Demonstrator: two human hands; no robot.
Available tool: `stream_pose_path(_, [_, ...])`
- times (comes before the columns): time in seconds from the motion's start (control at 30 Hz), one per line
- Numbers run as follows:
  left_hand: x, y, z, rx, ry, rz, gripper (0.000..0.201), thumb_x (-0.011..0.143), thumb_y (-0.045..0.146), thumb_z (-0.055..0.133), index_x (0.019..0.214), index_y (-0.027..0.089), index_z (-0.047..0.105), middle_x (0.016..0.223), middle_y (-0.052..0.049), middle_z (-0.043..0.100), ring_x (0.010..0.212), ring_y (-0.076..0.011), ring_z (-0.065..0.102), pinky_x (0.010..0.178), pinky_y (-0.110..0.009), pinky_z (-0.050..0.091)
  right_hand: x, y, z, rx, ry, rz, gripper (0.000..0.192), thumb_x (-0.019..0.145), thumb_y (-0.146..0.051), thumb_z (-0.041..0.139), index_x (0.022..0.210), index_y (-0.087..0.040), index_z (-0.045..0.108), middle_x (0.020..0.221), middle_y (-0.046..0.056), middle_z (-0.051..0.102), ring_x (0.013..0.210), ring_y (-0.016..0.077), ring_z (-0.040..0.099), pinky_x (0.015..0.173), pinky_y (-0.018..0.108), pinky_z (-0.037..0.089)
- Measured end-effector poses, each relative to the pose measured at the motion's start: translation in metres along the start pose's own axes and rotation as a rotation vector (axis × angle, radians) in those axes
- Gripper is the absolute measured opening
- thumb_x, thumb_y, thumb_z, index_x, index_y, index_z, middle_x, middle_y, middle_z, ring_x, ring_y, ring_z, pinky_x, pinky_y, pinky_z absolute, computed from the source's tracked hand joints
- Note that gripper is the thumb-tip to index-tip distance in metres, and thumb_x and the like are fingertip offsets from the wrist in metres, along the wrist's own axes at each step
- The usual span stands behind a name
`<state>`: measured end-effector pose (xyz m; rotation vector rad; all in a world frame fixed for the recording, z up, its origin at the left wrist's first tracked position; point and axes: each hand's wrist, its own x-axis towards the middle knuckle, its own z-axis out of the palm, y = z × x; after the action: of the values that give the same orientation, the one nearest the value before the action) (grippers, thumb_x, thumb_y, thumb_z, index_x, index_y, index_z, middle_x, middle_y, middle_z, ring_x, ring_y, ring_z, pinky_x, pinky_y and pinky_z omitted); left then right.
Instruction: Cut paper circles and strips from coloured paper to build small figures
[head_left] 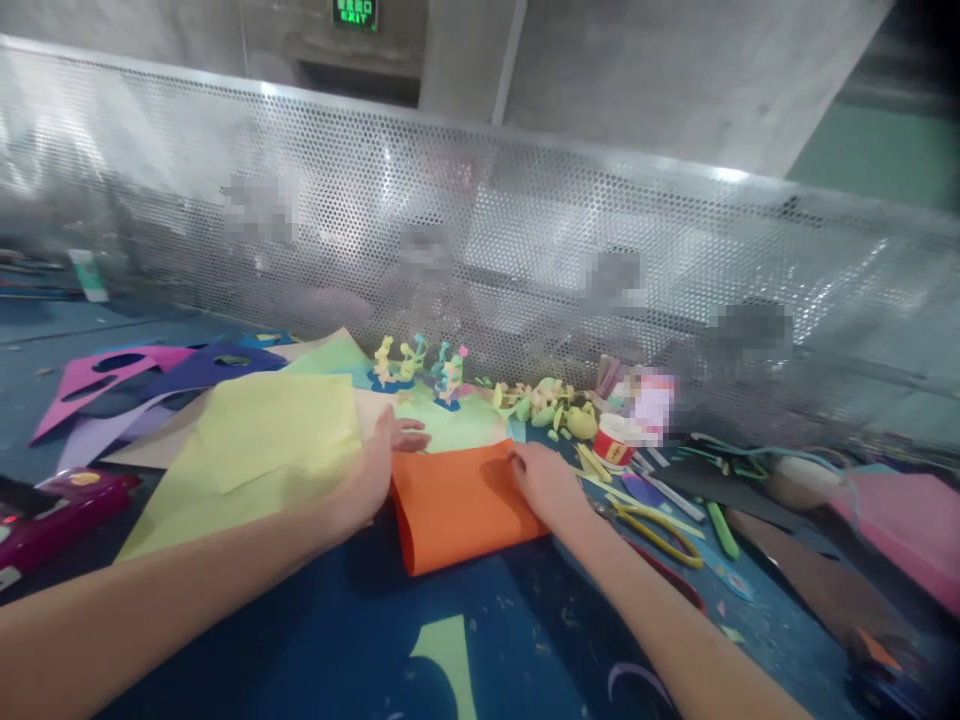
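Orange sheet point(457, 505) between left hand point(379, 465) and right hand point(544, 480)

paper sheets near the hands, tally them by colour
orange sheet, under both the left hand and right hand: 1
yellow-green sheet: 1
purple sheet: 1
pink sheet: 1
total: 4
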<state>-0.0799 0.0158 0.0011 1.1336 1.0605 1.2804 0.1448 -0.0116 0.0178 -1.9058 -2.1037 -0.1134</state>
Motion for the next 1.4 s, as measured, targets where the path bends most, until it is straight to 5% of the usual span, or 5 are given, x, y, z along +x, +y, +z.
stream_pose_path(0.13, [-0.011,0.013,0.002,0.32,0.067,0.308,0.046,0.083,0.055,0.036,0.111,0.022,0.053,0.116,-0.008,0.058,0.109,-0.0222,0.052,0.096,-0.039,0.038,0.0,0.001,0.004,-0.127,0.005,0.02,0.025,0.087,-0.015,0.038,0.091,-0.018,0.062,0.086,0.007,0.062,0.075,0.017,0.059,0.064,0.025,0.036])
stream_pose_path(0.23, [-0.035,0.024,0.007,0.832,-0.19,0.635,0.032,0.086,0.044,0.04,0.101,0.026,0.062,0.124,-0.002,0.054,0.122,-0.0212,0.041,0.107,-0.04,0.022,0.001,0.001,0.007,-0.187,0.017,0.032,0.023,0.088,-0.015,0.039,0.094,-0.018,0.061,0.088,0.007,0.06,0.074,0.0158,0.058,0.064,0.025,0.035])
stream_pose_path(0.3, [-0.054,0.029,0.012,1.055,-0.426,0.727,0.036,0.088,0.045,0.037,0.105,0.028,0.063,0.122,0.0,0.058,0.128,-0.0222,0.034,0.111,-0.044,0.01,0.0,0.001,0.01,-0.21,0.029,0.038,0.023,0.088,-0.015,0.039,0.095,-0.018,0.061,0.089,0.007,0.06,0.077,0.0158,0.058,0.067,0.025,0.035])
stream_pose_path(0.53, [-0.079,0.021,0.018,1.222,-0.726,0.521,0.05,0.089,0.055,0.023,0.134,0.036,0.036,0.145,0.001,0.029,0.134,-0.0252,0.021,0.11,-0.048,0.014,-0.002,0.006,0.016,-0.233,0.07,0.062,0.028,0.088,-0.018,0.041,0.107,-0.02,0.06,0.094,0.007,0.059,0.084,0.0176,0.056,0.072,0.025,0.036])
stream_pose_path(1.4, [-0.064,0.016,0.014,1.155,-0.753,0.424,0.048,0.09,0.056,0.021,0.132,0.04,0.037,0.146,0.006,0.027,0.135,-0.0229,0.018,0.111,-0.046,0.009,0.002,0.012,0.023,-0.177,0.137,0.042,0.03,0.085,-0.016,0.043,0.106,-0.018,0.064,0.093,0.008,0.059,0.089,0.0191,0.054,0.082,0.026,0.036])
